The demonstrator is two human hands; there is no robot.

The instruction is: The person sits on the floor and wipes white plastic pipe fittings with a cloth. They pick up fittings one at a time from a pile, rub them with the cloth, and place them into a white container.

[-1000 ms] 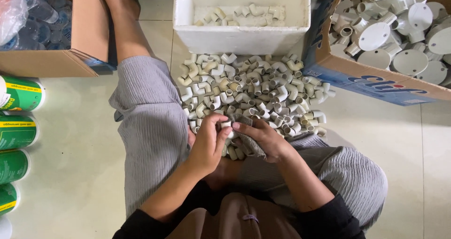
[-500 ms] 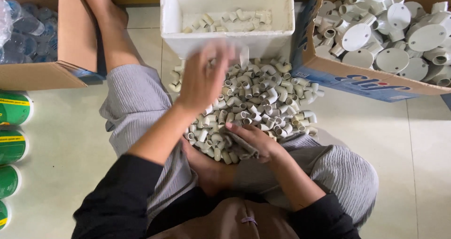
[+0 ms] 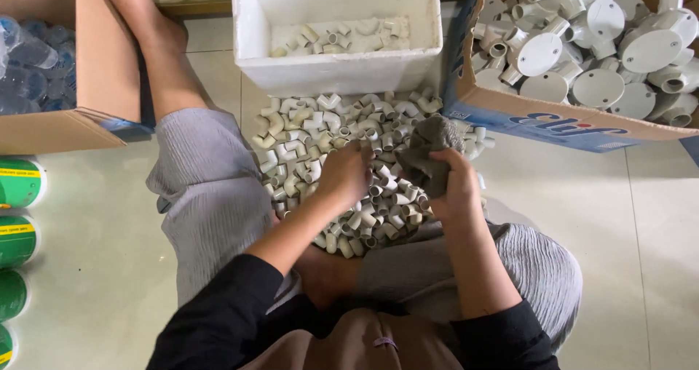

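Observation:
A heap of small cream plastic pipe elbows (image 3: 313, 141) lies on the floor between my legs. My left hand (image 3: 344, 173) reaches down into the heap, fingers curled over the fittings; whether it grips one is hidden. My right hand (image 3: 453, 184) holds a crumpled grey cloth (image 3: 429, 152) above the right side of the heap. Just beyond the heap stands a white foam box (image 3: 335, 68) with several elbows on its bottom.
At the right an open cardboard box (image 3: 524, 115) is full of round white junction boxes (image 3: 593, 28). At the left another cardboard box (image 3: 95, 64) holds clear plastic bottles. Green cans (image 3: 18, 210) lie along the left edge. My bare leg (image 3: 156, 50) stretches toward the left box.
My left hand came back from over the foam box down onto the heap. My right hand lifted from the heap and now grips the grey cloth.

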